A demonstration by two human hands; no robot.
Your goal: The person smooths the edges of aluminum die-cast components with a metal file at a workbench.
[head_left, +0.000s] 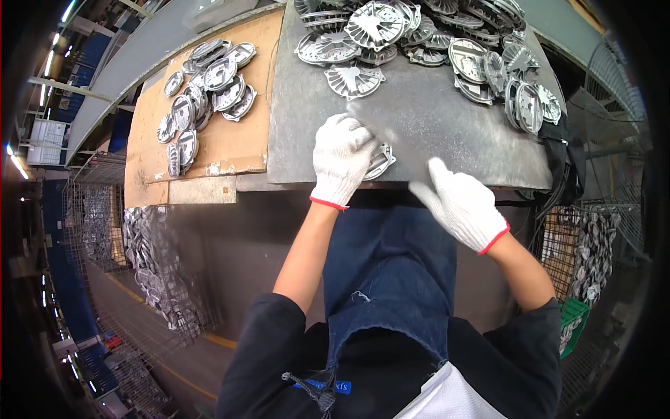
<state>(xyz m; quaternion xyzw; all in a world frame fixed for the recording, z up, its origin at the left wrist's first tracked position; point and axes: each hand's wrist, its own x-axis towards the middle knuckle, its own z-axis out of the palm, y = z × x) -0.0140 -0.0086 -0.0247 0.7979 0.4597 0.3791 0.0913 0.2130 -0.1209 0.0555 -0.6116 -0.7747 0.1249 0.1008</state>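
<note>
My left hand (342,152), in a white knit glove with a red cuff, is closed at the front edge of the metal-topped table. Its fingers grip a round silver metal casting (380,163), partly hidden by the glove. My right hand (462,202), gloved alike, is just right of it, past the table's edge. Its thumb points up and its fingertips are smeared by motion. A grey blurred streak (391,133) runs from above the left fist toward the right hand, seemingly a thin tool held there; its kind is unclear.
Many silver castings (377,26) are heaped at the back of the grey table (307,140). A smaller heap (220,73) sits on brown cardboard (150,105) at left. Wire cages (98,209) of castings stand left and right. A green crate (574,325) is at lower right.
</note>
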